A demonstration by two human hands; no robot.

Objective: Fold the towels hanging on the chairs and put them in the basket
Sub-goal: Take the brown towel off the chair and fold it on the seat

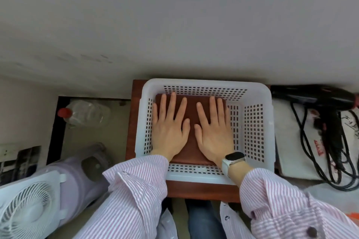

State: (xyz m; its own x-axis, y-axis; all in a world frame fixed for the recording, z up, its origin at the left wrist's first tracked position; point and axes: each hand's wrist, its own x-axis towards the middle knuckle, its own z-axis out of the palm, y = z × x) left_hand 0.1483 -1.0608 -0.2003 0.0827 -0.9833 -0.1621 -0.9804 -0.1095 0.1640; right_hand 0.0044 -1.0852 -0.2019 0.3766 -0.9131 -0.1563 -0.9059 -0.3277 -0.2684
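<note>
Grey wall fills the upper view; below it a small reddish-brown desk (202, 190) carries the work. Item one: folded towel (191, 132), dark reddish-brown, lying flat on the floor of the basket (252, 91), set toward its left side and far wall, with bare perforated floor showing to its right. Item two: white plastic basket, perforated walls, standing squarely on the desk. Item three: left hand (170, 132), flat, fingers spread, palm down on the left half of the towel; grip fully open, nothing held. Item four: right hand (213, 132), likewise flat and spread on the right half; grip fully open, nothing held; watch (234, 158) on the wrist. Both sleeves pink-and-white striped. Step in hand, as judged: pressing the placed towel flat. To do it well, press evenly with both palms, smooth outward toward the edges so the fold stays square, then lift the hands straight up so the layers are not dragged loose. Surroundings: to the right, a black hair dryer (314, 99) with its cord looped over a white bag (291, 151); to the left, on the floor, a clear bottle (87, 112) with a red cap and a white fan (29, 205). No chairs or other towels are in view, so what remains cannot be told.
</note>
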